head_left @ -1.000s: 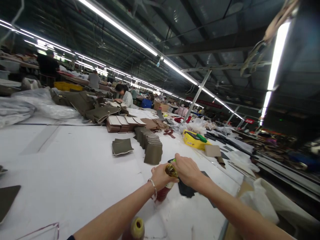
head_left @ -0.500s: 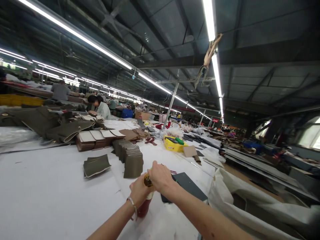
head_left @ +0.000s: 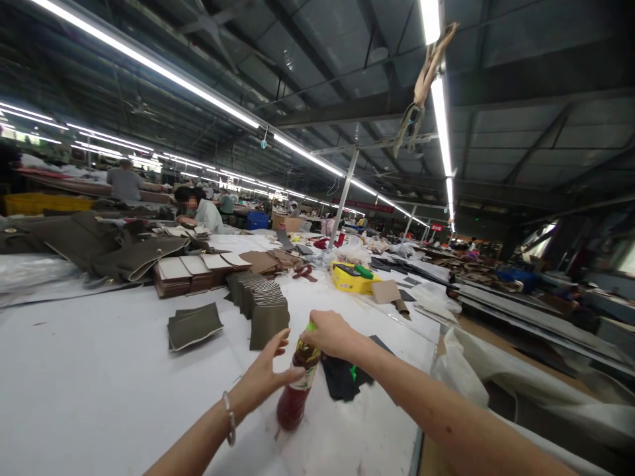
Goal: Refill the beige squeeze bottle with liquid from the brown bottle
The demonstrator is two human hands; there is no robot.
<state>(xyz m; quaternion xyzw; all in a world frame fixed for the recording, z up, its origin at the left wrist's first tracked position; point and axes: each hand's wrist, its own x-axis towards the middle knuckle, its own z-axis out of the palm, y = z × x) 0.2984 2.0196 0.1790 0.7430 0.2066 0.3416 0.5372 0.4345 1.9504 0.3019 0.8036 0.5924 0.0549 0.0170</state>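
Observation:
A plastic bottle of reddish-brown drink (head_left: pixel 296 385) stands on the white table (head_left: pixel 99 383) in front of me. My right hand (head_left: pixel 331 334) is closed over its green cap at the top. My left hand (head_left: pixel 265 373) has its fingers spread beside the bottle's neck, just touching or barely off it. A bracelet sits on my left wrist. Dark fabric pieces (head_left: pixel 344 377) lie just behind the bottle.
Stacks of olive-green pieces (head_left: pixel 265 304) and a loose pile (head_left: pixel 193 325) lie further back. Brown and white card stacks (head_left: pixel 191 272), a yellow box (head_left: pixel 351 276) and olive cloth (head_left: pixel 94 248) sit beyond. A seated person (head_left: pixel 201 210) works at the far left. The table edge runs on the right.
My left hand has let go of the bottle's neck and spread its fingers. My right hand stays on the cap. The view has shifted slightly.

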